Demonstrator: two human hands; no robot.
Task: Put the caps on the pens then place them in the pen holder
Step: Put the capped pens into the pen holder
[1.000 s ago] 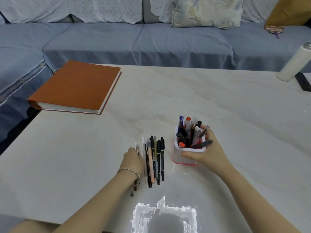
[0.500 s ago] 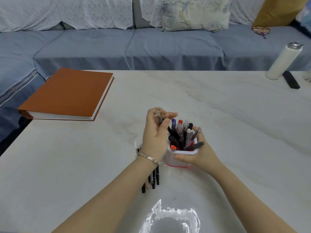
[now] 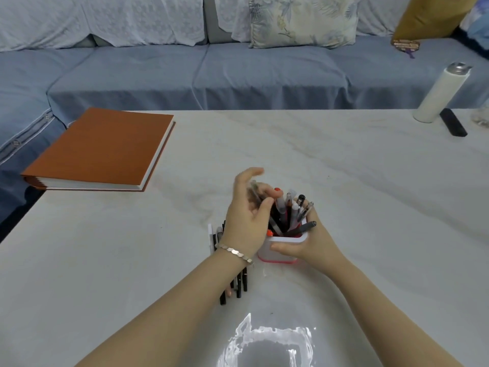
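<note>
**Fig. One pen carried to the crowded pen holder, head view.**

Nearest me, at 8 o'clock of the pen holder (image 3: 289,239), the loose pens (image 3: 239,283) lie side by side on the table (image 3: 370,234), partly under my left forearm. My right hand (image 3: 312,245) wraps the holder from 3 o'clock and steadies it. My left hand (image 3: 247,221) hovers over the rim at 10 o'clock, fingers curled round a clear pen (image 3: 254,192); blur hides whether it is capped. The stored pens (image 3: 289,210) leave little room. I judge the clear pen light, stiff and smooth, so apt to slip; it is best pinched mid-barrel and steered into a gap. Farther off lie an orange book (image 3: 100,149) at 10 o'clock, a white bottle (image 3: 442,94) and a black remote (image 3: 453,125) at 2 o'clock, and a sofa (image 3: 238,80) at 12.
</note>
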